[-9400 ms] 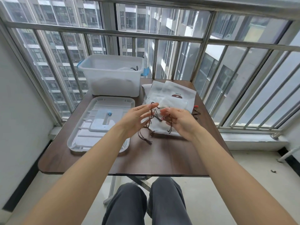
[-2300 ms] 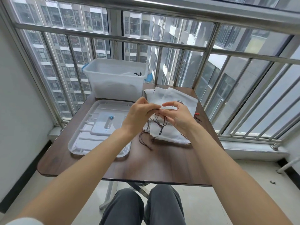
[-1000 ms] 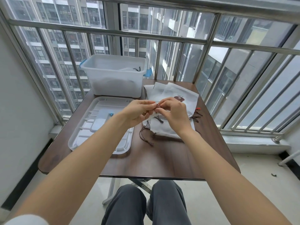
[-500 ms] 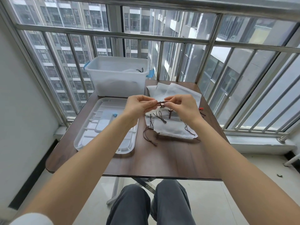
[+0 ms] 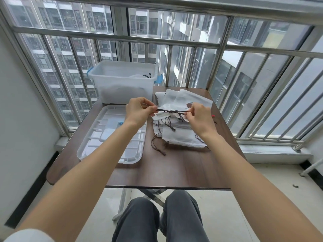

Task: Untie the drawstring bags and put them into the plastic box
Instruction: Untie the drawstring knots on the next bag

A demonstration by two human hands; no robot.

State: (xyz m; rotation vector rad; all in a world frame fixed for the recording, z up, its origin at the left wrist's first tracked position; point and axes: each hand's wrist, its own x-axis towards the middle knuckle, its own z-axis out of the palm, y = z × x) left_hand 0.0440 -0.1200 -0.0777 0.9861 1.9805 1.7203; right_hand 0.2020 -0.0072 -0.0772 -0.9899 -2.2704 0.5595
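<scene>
The person's left hand [image 5: 138,109] pinches one end of a dark brown drawstring [image 5: 172,111], and the right hand [image 5: 198,117] pinches the other end. The string is stretched tight between them, with a small knot in the middle. It belongs to the top white drawstring bag [image 5: 181,138], which lies on the pile of bags [image 5: 180,98] on the brown table [image 5: 174,168].

To do this step well, the hands should probably not just pull apart, because that may make the knot tighter. It looks better to let the string go a little loose and pick the knot open with the fingertips.

There is 1 clear plastic box [image 5: 122,82] at the back of the table, with at least 1 bag already inside. There is 1 box lid [image 5: 111,135] lying flat beside the pile. The pile shows about 4 or 5 bags, but they overlap, so the count is not sure.
</scene>
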